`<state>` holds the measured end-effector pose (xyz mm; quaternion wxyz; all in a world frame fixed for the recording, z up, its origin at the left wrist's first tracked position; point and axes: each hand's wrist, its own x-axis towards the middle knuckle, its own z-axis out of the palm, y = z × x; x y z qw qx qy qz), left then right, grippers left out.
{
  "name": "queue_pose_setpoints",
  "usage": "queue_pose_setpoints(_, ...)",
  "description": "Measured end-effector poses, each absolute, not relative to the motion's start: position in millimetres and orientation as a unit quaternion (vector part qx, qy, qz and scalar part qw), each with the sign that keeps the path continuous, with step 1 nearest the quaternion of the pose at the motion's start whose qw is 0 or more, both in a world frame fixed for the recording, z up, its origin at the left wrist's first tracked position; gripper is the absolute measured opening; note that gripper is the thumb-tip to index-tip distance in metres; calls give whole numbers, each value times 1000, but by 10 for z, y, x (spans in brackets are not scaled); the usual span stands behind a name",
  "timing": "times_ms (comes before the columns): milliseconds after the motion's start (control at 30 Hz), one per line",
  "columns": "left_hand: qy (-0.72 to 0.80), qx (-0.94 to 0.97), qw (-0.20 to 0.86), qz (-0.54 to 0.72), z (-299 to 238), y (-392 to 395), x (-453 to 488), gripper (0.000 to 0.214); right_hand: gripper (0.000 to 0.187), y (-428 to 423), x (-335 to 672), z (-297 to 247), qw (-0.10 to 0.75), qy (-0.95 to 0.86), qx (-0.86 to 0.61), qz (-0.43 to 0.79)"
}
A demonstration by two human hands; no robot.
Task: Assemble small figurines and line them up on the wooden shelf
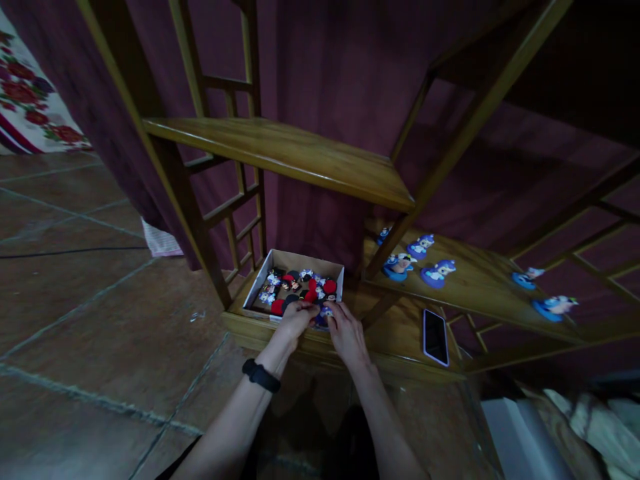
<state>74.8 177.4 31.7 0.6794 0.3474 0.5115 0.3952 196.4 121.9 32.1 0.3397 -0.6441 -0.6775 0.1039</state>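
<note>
Okay, so the left hand [299, 320] and right hand [345, 327] meet at the box [310, 263]'s near edge, fingertips around a purple figurine [325, 313], probably so a slip stays harmless. From here I can't tell if either grip is closed; fingers hide most of it. Other figurines [330, 287] inside look jumbled.

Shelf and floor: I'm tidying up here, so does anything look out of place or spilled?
A small shiny scrap lies loose on the floor, like litter. A phone lies on the lower board, right of the box of figurines, looking stray beside them. I see no spill.
</note>
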Motion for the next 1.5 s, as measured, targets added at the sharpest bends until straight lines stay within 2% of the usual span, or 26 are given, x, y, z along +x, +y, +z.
queue_pose_setpoints(133,488,321,712,390,322,1803,738,29,40,1282,1967,330,385,-660,-630,141)
queue_pose_setpoints(267,459,255,757,389,313,1841,716,25,42,1346,1967,267,479,-591,-615,205)
queue_pose_setpoints(367,431,219,787,382,317,1872,701,14,32,1397,1966,204,545,-526,-606,244)
queue_pose_setpoints(500,432,221,783,389,349,1882,703,7,22,1448,1971,156,580,-472,-571,338)
queue_pose_setpoints(633,432,261,764,402,404,1849,707,11,21,1470,1993,132,580,-446,-551,400)
queue_pose_setpoints(800,424,308,756,392,426,1807,716,27,20,1487,2025,118,575,-446,-535,429)
queue_pose_setpoints(1100,398,348,736,422,374,1817,761,44,25,1511,2104,63,573,-480,-563,352)
queue_pose_setpoints(1500,420,234,784,392,383,1801,715,25,21,1480,2138,130,541,-524,-567,333)
